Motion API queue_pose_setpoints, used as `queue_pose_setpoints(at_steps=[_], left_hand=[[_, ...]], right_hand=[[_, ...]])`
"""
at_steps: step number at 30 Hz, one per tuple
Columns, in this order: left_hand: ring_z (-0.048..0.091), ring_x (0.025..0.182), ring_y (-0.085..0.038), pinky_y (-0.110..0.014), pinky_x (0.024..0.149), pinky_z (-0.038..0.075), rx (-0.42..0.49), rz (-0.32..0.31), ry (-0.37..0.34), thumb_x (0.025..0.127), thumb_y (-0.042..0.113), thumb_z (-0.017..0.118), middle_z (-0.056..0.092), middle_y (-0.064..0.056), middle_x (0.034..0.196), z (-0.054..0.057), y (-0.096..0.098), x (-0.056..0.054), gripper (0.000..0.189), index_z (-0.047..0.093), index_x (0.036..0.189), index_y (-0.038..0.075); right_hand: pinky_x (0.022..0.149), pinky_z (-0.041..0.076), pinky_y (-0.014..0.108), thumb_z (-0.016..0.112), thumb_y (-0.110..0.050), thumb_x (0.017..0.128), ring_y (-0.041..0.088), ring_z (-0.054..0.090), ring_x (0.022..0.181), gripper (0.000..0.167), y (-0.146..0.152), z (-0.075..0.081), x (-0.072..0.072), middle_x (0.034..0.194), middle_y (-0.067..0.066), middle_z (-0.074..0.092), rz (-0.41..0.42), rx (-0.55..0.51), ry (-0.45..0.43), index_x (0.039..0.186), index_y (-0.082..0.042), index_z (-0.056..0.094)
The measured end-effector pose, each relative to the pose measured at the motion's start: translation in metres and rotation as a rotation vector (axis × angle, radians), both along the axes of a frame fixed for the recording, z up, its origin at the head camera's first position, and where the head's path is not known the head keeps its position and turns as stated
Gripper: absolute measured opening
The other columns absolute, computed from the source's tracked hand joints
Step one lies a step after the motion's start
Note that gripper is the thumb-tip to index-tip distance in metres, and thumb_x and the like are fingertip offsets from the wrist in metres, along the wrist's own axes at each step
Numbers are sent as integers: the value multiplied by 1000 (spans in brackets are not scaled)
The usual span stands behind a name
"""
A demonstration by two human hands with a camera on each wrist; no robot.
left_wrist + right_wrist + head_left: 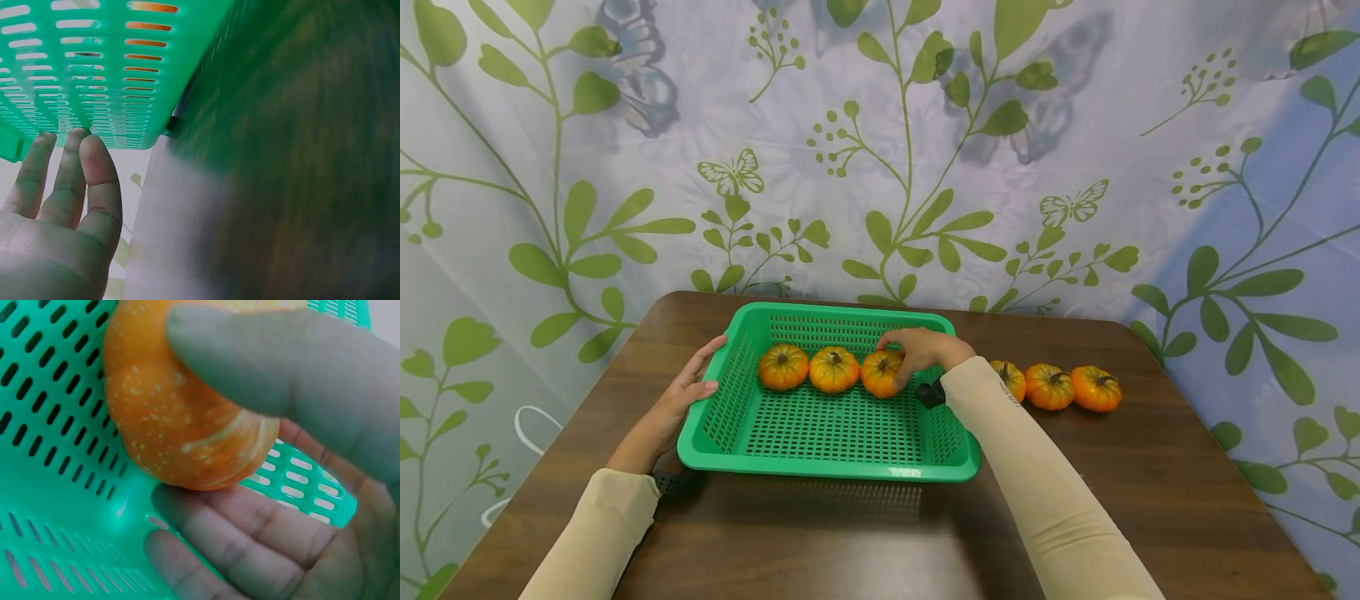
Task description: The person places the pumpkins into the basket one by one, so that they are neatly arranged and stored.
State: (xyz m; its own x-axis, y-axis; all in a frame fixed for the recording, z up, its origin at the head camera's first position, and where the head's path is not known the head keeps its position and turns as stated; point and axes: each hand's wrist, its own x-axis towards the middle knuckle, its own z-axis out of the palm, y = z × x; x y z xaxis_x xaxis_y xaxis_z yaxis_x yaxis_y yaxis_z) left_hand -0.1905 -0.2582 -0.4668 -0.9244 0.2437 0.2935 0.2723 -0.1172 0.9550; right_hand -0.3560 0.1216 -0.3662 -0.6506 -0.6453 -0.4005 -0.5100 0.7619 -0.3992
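A green slotted plastic basket (835,462) rests on the wooden table. Inside it, two small orange pumpkins, a left one (783,367) and a middle one (834,370), sit side by side. My right hand (917,350) reaches over the basket's right side and grips a third pumpkin (880,374) beside them. In the right wrist view, the thumb lies across this pumpkin (181,425), with fingers beneath and behind it. My left hand (681,400) holds the basket's left rim; in the left wrist view its fingers (69,175) reach the outer wall, the thumb hidden.
Right of the basket, three more pumpkins stand in a row on the table: one partly behind the right sleeve (1011,380), a middle one (1049,387) and an end one (1096,389). A leaf-patterned curtain (865,167) hangs behind the table (1157,492).
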Motion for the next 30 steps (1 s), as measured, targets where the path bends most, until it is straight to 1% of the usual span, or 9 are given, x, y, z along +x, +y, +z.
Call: queue_pose_setpoints(at_steps=[3, 7, 13, 18, 22, 26, 30], left_hand=[[61, 125, -8, -25, 94, 57, -5, 6, -7, 111, 9, 42, 42, 17, 160, 1, 0, 0, 64, 32, 168, 34], [61, 125, -8, -25, 94, 57, -13, 11, -13, 111, 10, 43, 41, 17, 160, 1, 0, 0, 64, 32, 168, 35], [58, 127, -6, -24, 95, 54, -50, 42, -13, 110, 11, 44, 36, 18, 160, 1, 0, 0, 64, 30, 169, 33], [58, 126, -7, -24, 95, 55, -53, 44, -23, 110, 11, 43, 35, 16, 161, 2, 1, 2, 64, 31, 169, 34], [57, 127, -6, -23, 96, 54, -62, 49, -19, 110, 12, 43, 33, 17, 161, 2, 0, 2, 64, 31, 169, 34], [59, 127, -7, -24, 96, 55, -43, 26, -18, 111, 11, 42, 36, 17, 161, 2, -1, 2, 64, 31, 169, 35], [60, 126, -7, -25, 95, 56, -22, 2, -11, 111, 11, 42, 39, 17, 161, 1, -3, 2, 64, 31, 168, 35]], right_hand=[[115, 47, 54, 87, -15, 93, 42, 49, 146, 72, -1, -1, 0, 165, 20, 44, -7, 19, 20, 158, -16, 54], [112, 48, 53, 86, -16, 94, 42, 51, 142, 72, -1, -2, -1, 164, 21, 45, -17, 32, 35, 159, -16, 54], [112, 49, 53, 87, -17, 94, 41, 52, 141, 73, -2, -2, 0, 163, 21, 46, -28, 30, 32, 159, -16, 54], [114, 48, 54, 87, -20, 94, 40, 52, 144, 76, -1, -2, 1, 165, 20, 45, -30, 32, 17, 161, -17, 51], [113, 49, 53, 86, -22, 95, 38, 52, 145, 78, 1, 2, 4, 163, 19, 47, -31, 20, 8, 163, -16, 49], [110, 51, 53, 86, -22, 95, 38, 53, 144, 77, 4, 8, 9, 157, 21, 54, -43, -14, 10, 163, -15, 49], [110, 50, 54, 84, -22, 97, 40, 53, 142, 75, 9, 13, 13, 153, 21, 57, -45, -50, 18, 163, -13, 49]])
